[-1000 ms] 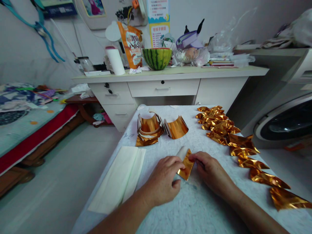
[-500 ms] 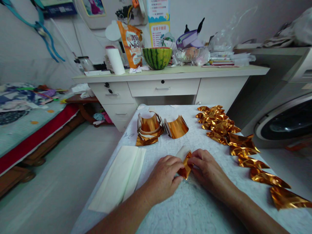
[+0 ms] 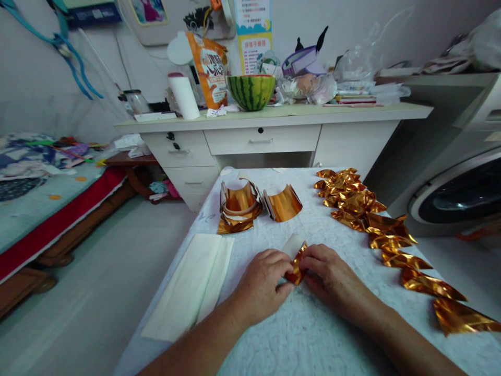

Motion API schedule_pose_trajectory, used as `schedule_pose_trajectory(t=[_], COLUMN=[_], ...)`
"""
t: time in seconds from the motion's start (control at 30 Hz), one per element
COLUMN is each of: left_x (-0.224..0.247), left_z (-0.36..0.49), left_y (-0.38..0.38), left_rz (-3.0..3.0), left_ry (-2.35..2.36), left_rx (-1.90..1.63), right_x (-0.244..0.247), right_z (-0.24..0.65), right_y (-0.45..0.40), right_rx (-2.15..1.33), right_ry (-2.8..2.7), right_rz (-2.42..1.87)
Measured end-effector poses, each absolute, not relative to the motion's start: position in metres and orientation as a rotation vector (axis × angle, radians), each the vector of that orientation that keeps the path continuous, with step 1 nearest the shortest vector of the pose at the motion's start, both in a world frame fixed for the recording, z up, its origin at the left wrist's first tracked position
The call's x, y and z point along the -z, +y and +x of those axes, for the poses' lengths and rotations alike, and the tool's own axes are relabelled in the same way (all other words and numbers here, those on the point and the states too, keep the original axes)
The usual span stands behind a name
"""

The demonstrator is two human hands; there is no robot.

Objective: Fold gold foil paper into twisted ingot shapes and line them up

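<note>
Between my two hands is a sheet of gold foil paper [image 3: 297, 267], partly rolled, with its white side [image 3: 293, 245] showing at the far edge. My left hand [image 3: 263, 282] pinches its left side between thumb and fingers. On the other side, my right hand [image 3: 332, 279] grips the foil with bent fingers. Beyond my hands stand a curled stack of gold foil sheets [image 3: 239, 201] and a smaller curved stack [image 3: 285, 203]. Folded gold foil pieces [image 3: 417, 284] lie in a row along the table's right side. Pale paper sheets [image 3: 188, 284] rest left of my left hand.
The cloth-covered table [image 3: 313, 339] meets a white desk [image 3: 266, 121] at its far end. On the desk are a halved watermelon [image 3: 251, 93], an orange bag [image 3: 209, 70] and a white roll [image 3: 183, 96]. A washing machine [image 3: 450, 130] stands at right, a bed [image 3: 58, 203] at left.
The foil between my hands has rolled up a little more, with more of its white side showing. My right hand has shifted slightly left and down; the stacks have stayed put.
</note>
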State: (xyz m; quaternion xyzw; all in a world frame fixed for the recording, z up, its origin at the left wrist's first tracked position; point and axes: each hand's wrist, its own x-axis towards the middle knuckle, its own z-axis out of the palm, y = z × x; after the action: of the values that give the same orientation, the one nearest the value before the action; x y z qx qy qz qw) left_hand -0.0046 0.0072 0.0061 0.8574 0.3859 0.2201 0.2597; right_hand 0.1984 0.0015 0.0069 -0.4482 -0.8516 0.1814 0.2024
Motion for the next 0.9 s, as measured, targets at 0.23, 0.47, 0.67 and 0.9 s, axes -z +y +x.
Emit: schedule_pose_trajectory(t=[0.23,0.47,0.67,0.9], left_x=[-0.005,-0.005,-0.006,-0.006], left_z=[-0.005,-0.005,-0.003,-0.002], left_y=[0.008,0.007,0.006,0.004], left_rz=[2.309,2.284,2.275,2.187], left_ry=[1.035,1.084,1.145,1.235], left_rx=[-0.643,-0.640,-0.621,-0.636], right_x=[-0.003,-0.002,-0.003,-0.002], right_z=[0.195,0.194,0.190,0.183], right_y=[0.000,0.001,-0.002,-0.002], right_rx=[-0.568,-0.611,-0.665,-0.612], right_ry=[-2.321,-2.267,-2.210,-2.149], right_rz=[-1.245,-1.266,-1.329,-1.458])
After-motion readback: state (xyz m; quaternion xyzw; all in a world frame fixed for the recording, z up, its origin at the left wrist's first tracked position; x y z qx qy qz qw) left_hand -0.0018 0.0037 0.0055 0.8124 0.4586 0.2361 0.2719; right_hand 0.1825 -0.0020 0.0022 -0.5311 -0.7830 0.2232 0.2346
